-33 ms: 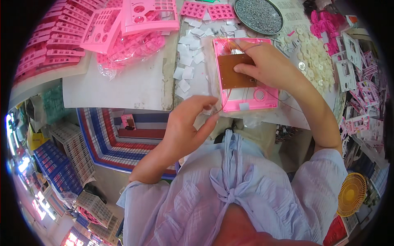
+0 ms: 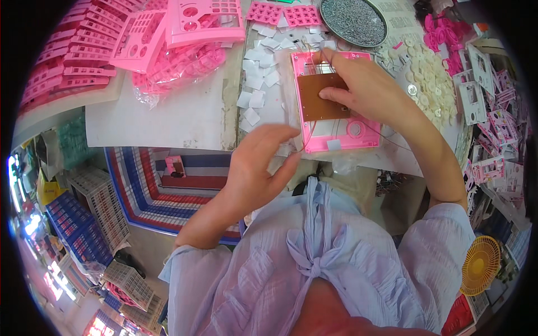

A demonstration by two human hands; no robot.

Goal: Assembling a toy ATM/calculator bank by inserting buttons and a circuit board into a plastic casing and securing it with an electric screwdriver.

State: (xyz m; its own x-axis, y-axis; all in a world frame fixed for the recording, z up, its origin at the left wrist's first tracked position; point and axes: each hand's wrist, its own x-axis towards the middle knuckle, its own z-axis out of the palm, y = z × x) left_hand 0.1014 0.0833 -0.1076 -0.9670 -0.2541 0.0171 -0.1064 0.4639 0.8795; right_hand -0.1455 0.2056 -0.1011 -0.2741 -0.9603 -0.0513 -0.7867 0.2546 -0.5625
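A pink plastic casing [image 2: 368, 140] lies on the table before me, with a brown circuit board [image 2: 319, 101] over it and thin wires running out. My right hand [image 2: 358, 84] grips the board's right side, thumb pressed on its face; the other fingers curl near the wires above it. My left hand [image 2: 255, 159] is by the casing's lower left corner, thumb and forefinger apart with nothing visibly held. A brown wire [image 2: 310, 137] hangs from the board close to its fingertips. A white square pad [image 2: 333, 145] sits on the casing's near edge.
White square pads [image 2: 255, 81] are scattered left of the casing. Behind it stands a round tray of screws [image 2: 354, 22]; cream plastic parts [image 2: 428, 78] are heaped at right. Pink panels [image 2: 143, 36] are piled at far left. Below the table is a striped lined box [image 2: 196, 162].
My left hand's fingertips have shifted slightly, with thumb and forefinger wider apart. The right hand's upper fingers have moved a little near the wires; its thumb stays on the circuit board.
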